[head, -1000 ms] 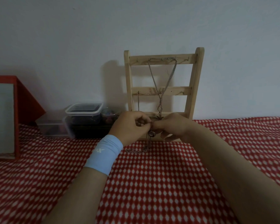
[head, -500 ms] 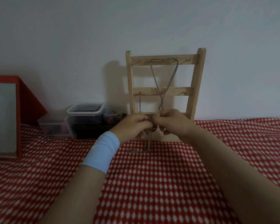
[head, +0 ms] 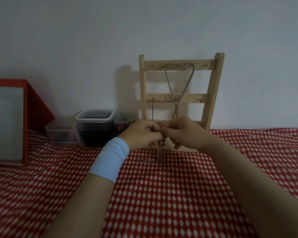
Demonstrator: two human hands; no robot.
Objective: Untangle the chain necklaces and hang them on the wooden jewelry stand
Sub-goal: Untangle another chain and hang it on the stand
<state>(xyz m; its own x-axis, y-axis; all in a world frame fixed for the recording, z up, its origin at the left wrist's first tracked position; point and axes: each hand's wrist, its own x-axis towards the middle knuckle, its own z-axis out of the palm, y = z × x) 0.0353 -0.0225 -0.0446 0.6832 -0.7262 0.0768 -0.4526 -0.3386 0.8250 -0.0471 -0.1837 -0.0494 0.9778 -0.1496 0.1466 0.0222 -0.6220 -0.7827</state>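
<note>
Over the last second both my hands have risen a little off the cloth and closed in towards the foot of the stand. They have drawn the chain up with them, while its tail has stayed where it lay.

Nearest me, my forearms run over the red checked cloth (head: pixel 162 194) on the worktop, the left one wearing a pale blue wristband (head: pixel 110 158). Beyond that, the tail of the loose chain (head: pixel 148 160) lies in a small curl on the cloth, and a strand rises from it straight into my fingers. My left hand (head: pixel 142 133) and right hand (head: pixel 185 132) meet fingertip to fingertip, each curled and pinching the chain at nearly the same spot. I judge I hold them that close to pick a knot apart, letting the rest hang so its weight keeps the strand straight.

Just behind them the wooden jewelry stand (head: pixel 212 93) leans against the wall. One necklace (head: pixel 169 83) already hangs from the top rung's pegs, and a second chain (head: pixel 152 109) drapes from the middle rung, crossing the first. Further back to the left sit clear plastic boxes (head: pixel 95 115).
</note>
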